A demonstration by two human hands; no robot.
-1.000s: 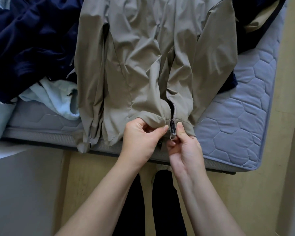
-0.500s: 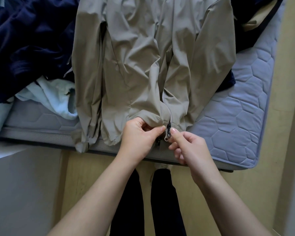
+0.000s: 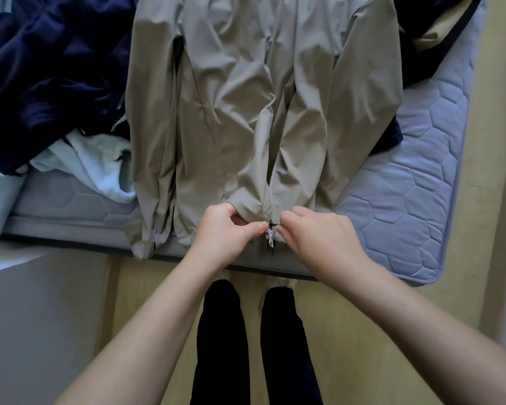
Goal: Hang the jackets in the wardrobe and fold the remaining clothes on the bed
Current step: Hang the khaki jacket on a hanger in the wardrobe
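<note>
Beige jacket (image 3: 231,112) lies spread on the mattress (image 3: 406,185), its hem at centre frame right at my hands. My left hand (image 3: 228,232) pinches the hem left of the zipper pull (image 3: 270,233), fingers curled; my right hand (image 3: 319,238) pinches the fabric just right of it. Navy clothes (image 3: 41,68) fill the upper left, a pale blue garment (image 3: 97,165) just below them.

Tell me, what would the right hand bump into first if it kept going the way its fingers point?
It points left along the hem of the beige jacket, so the right hand would probably meet the zipper pull first, with the left hand just beyond; depth is unclear.
</note>
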